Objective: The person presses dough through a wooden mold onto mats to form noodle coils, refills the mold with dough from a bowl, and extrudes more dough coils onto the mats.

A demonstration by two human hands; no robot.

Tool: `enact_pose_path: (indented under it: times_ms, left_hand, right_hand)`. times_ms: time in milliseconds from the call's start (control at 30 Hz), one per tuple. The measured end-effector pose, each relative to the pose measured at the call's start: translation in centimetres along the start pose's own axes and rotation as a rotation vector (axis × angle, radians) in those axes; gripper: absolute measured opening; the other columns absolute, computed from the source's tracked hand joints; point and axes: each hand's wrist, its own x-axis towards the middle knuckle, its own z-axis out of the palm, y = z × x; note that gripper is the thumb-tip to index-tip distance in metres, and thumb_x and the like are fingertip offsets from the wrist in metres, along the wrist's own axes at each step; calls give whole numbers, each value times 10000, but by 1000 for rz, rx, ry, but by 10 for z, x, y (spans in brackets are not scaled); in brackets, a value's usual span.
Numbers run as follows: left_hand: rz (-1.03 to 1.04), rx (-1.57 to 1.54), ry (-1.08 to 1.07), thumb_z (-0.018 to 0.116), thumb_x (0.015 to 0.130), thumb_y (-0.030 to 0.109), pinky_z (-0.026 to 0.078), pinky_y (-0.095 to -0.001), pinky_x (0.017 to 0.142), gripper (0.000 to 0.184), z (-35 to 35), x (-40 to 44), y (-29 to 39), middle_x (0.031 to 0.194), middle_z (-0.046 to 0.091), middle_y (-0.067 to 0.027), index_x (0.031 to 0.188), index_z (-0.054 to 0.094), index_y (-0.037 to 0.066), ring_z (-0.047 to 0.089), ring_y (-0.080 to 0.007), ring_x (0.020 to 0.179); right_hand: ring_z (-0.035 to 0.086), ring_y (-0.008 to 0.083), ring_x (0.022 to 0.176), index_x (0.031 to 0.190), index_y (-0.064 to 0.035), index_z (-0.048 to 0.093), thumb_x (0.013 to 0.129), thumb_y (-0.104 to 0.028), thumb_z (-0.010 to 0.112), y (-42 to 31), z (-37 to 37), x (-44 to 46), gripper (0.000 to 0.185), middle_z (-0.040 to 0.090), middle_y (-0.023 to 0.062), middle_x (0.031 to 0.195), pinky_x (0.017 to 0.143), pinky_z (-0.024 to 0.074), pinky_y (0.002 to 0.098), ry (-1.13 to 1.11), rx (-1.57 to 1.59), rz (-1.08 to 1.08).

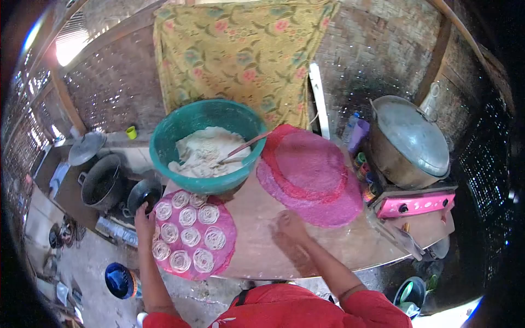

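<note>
At the left rim of a pink round mat [225, 252], my left hand [144, 223] is closed on its edge, fingers partly hidden. Several pale spiral coils of dough strands [190, 236] lie in rows on this mat. My right hand [291, 225] is low over the wooden tabletop, just left of and below a stack of pink and red round mats [311, 169]. Its fingers look curled but are blurred, and I see nothing in them. Behind the coils stands a green basin [205, 186] holding pale dough or flour [210, 150] and a reddish-brown stick-like handle [244, 146].
A large lidded metal pot [407, 145] sits on a pink-fronted stove [418, 205] at the right. Dark pans [103, 183] stand at the left. A flowered yellow cloth [240, 54] hangs behind the table [251, 251]. Buckets [120, 280] are on the floor.
</note>
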Motion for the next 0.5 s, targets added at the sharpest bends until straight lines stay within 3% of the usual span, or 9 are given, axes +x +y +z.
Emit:
enact_pose_path:
  times_ms: [33, 100, 167, 200, 233, 267, 333, 500]
  left_hand:
    - [-13, -39, -21, 649, 779, 88, 425, -396, 931, 413, 2, -12, 19, 1141, 575, -234, 1154, 539, -45, 540, -389, 1081]
    - [-43, -108, -59, 620, 809, 85, 391, -399, 968, 446, 8, -44, 68, 1170, 553, -226, 1217, 490, -42, 513, -377, 1117]
    - [-3, -161, -100, 597, 795, 29, 362, -381, 998, 479, 32, -76, 114, 1240, 515, -213, 1253, 469, -24, 471, -365, 1172]
    - [94, -296, -170, 622, 752, -2, 351, -390, 1009, 533, 30, -86, 159, 1262, 498, -209, 1262, 467, -8, 458, -354, 1190]
    - [66, -376, -349, 642, 716, -18, 342, -398, 1019, 551, 27, -89, 202, 1256, 506, -194, 1243, 486, 16, 460, -352, 1188]
    - [160, -438, -331, 670, 714, 23, 357, -401, 1012, 517, 56, -111, 204, 1248, 517, -179, 1207, 511, 34, 469, -344, 1181]
    - [396, -290, -500, 687, 719, 75, 372, -406, 1000, 472, 98, -128, 235, 1242, 527, -166, 1164, 533, 38, 480, -333, 1173]
    - [632, -431, -668, 665, 772, 192, 376, -428, 988, 417, 151, -145, 307, 1230, 543, -147, 1147, 550, 50, 495, -324, 1159]
  right_hand:
    - [585, 273, 937, 1125, -63, 551, 835, -284, 600, 46, -10, 13, 369, 602, 177, 1050, 800, 476, 388, 31, 178, 181]
    - [548, 319, 1084, 1234, -79, 492, 835, -335, 596, 81, -34, 26, 485, 550, 210, 1193, 882, 453, 437, 79, 358, 361]
    - [290, 418, 1319, 1397, -135, 321, 846, -449, 557, 52, -86, 23, 677, 324, 215, 1423, 1029, 289, 562, -166, -666, 74]
    - [290, 418, 1319, 1398, -135, 321, 846, -449, 557, 65, -86, 24, 677, 324, 215, 1423, 1029, 289, 562, -153, -667, 76]
    - [208, 443, 1341, 1420, -153, 294, 842, -511, 519, 82, -79, 24, 716, 247, 200, 1462, 1032, 217, 617, -160, -652, 11]
    - [125, 467, 1362, 1442, -171, 267, 838, -574, 482, 98, -73, 27, 757, 170, 185, 1502, 1034, 145, 673, -169, -637, -56]
    - [116, 463, 1369, 1446, -186, 262, 850, -582, 460, 119, -79, 46, 743, 162, 187, 1506, 1051, 135, 655, -168, -617, -106]
    - [142, 461, 1366, 1445, -200, 273, 867, -606, 415, 158, -95, 104, 720, 181, 192, 1501, 1071, 139, 627, -235, -596, -293]
